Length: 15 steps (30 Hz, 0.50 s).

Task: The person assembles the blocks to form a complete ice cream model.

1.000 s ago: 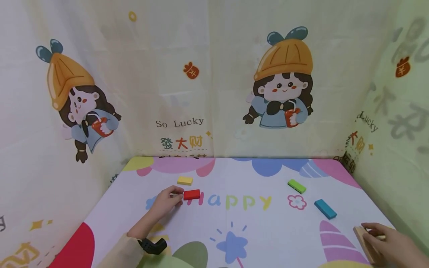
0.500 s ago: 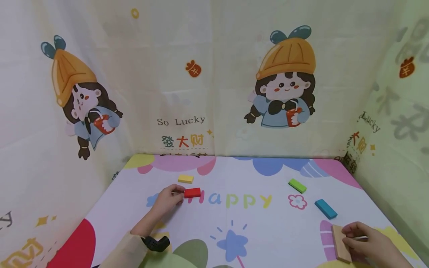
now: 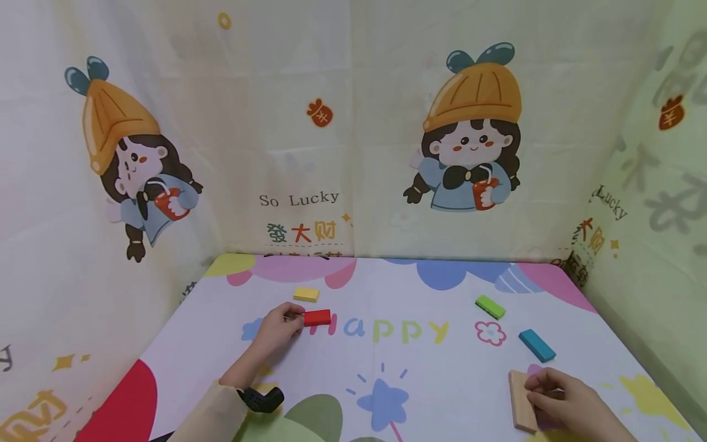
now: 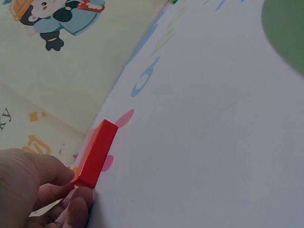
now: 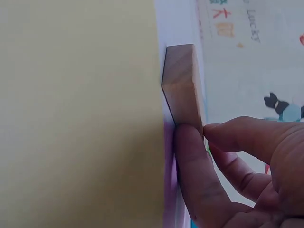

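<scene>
My left hand [image 3: 278, 329] pinches the left end of a red rectangular block [image 3: 318, 317], which lies over the printed "Happy" lettering. Seen from the left wrist, thumb and fingertips meet at the near end of that block [image 4: 98, 152], and the rest of it sticks out past them. Over on the right, my right hand [image 3: 571, 396] holds a flat, plain wooden block [image 3: 521, 402] by its right side. The right wrist view has the wood [image 5: 183, 85] between thumb and finger, its far end uncovered.
Behind the red block lies a yellow block [image 3: 306, 294]. A green block [image 3: 490, 306] and a blue block [image 3: 537, 345] sit on the right of the printed table mat [image 3: 442, 387]. A patterned cloth wall [image 3: 375, 184] rises at the back and both sides.
My right hand has slid the wooden block leftward from the right side of the mat. My left hand and the red block stay where they were.
</scene>
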Each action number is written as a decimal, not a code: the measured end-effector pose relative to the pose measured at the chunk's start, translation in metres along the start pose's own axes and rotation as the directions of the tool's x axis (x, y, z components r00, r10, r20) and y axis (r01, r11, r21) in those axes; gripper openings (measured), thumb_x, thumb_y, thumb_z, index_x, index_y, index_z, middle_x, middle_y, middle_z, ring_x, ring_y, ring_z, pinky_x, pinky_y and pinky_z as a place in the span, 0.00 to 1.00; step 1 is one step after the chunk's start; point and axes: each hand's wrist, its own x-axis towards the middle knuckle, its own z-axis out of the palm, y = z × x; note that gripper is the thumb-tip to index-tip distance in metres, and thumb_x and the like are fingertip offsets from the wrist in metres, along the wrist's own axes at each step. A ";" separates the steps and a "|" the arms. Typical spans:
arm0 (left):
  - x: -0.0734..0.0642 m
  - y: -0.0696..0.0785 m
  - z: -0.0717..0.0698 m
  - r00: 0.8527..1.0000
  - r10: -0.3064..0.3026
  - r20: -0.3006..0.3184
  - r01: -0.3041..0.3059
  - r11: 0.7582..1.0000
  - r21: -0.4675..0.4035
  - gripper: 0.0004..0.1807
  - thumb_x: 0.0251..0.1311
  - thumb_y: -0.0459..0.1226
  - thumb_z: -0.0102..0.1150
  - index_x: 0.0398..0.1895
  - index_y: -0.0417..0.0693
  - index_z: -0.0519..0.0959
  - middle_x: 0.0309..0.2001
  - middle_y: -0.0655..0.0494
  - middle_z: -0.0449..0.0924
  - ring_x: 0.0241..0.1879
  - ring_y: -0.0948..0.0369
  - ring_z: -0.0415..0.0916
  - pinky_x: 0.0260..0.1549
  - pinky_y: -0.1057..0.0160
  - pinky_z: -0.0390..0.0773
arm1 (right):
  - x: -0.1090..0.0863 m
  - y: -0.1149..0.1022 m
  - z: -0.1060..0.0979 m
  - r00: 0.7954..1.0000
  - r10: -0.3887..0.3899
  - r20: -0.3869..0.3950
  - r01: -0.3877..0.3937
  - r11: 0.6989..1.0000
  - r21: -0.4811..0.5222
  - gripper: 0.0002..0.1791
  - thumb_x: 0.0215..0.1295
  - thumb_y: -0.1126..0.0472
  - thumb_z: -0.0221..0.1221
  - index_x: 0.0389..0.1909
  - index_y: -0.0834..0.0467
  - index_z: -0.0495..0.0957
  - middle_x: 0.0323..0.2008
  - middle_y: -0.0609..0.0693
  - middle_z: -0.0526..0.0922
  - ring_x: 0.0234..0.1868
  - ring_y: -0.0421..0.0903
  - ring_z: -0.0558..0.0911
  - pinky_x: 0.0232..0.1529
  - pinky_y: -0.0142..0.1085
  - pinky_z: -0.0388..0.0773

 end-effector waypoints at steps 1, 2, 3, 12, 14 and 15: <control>0.000 0.000 0.000 1.000 0.001 -0.004 -0.001 1.000 0.002 0.14 0.65 0.33 0.61 0.53 0.39 0.79 0.41 0.48 0.81 0.33 0.57 0.76 0.36 0.64 0.81 | 0.001 -0.002 0.003 1.000 -0.007 -0.008 0.007 1.000 -0.018 0.16 0.71 0.57 0.64 0.49 0.66 0.77 0.39 0.49 0.82 0.40 0.45 0.79 0.36 0.34 0.82; 0.000 0.000 0.000 1.000 0.004 -0.006 -0.004 1.000 0.004 0.14 0.65 0.33 0.61 0.53 0.39 0.79 0.41 0.48 0.81 0.33 0.57 0.75 0.36 0.64 0.81 | 0.001 -0.004 0.006 1.000 -0.017 -0.010 0.016 0.999 -0.031 0.17 0.70 0.56 0.65 0.49 0.65 0.78 0.38 0.48 0.82 0.40 0.45 0.79 0.36 0.34 0.81; 0.001 0.000 0.000 1.000 0.006 -0.008 -0.006 1.000 0.006 0.14 0.66 0.33 0.61 0.53 0.39 0.80 0.41 0.48 0.81 0.33 0.57 0.75 0.36 0.64 0.81 | 0.002 -0.006 0.008 1.000 -0.016 -0.015 0.015 0.999 -0.040 0.17 0.70 0.55 0.65 0.48 0.64 0.78 0.38 0.48 0.82 0.39 0.45 0.79 0.35 0.34 0.80; 0.002 -0.002 0.001 1.000 0.014 -0.010 -0.014 1.000 0.010 0.12 0.66 0.33 0.61 0.52 0.40 0.81 0.38 0.50 0.81 0.32 0.57 0.74 0.35 0.64 0.78 | 0.005 -0.021 0.030 0.999 -0.022 -0.034 0.019 0.997 -0.073 0.12 0.67 0.56 0.67 0.43 0.59 0.80 0.38 0.47 0.82 0.39 0.45 0.78 0.34 0.34 0.77; 0.002 -0.004 0.001 1.000 0.014 -0.012 -0.014 1.000 0.021 0.12 0.66 0.34 0.61 0.51 0.41 0.81 0.39 0.50 0.80 0.33 0.57 0.74 0.34 0.64 0.77 | 0.005 -0.024 0.035 0.999 -0.042 -0.028 0.039 0.996 -0.076 0.10 0.68 0.58 0.67 0.42 0.59 0.80 0.37 0.47 0.82 0.39 0.45 0.79 0.37 0.33 0.78; 0.002 -0.004 0.001 1.000 0.017 -0.013 -0.017 0.999 0.028 0.12 0.66 0.34 0.61 0.51 0.41 0.81 0.39 0.50 0.80 0.33 0.57 0.73 0.34 0.64 0.77 | 0.006 -0.025 0.037 0.999 -0.048 -0.023 0.047 0.996 -0.076 0.09 0.68 0.58 0.67 0.41 0.59 0.80 0.37 0.47 0.82 0.39 0.46 0.79 0.37 0.33 0.79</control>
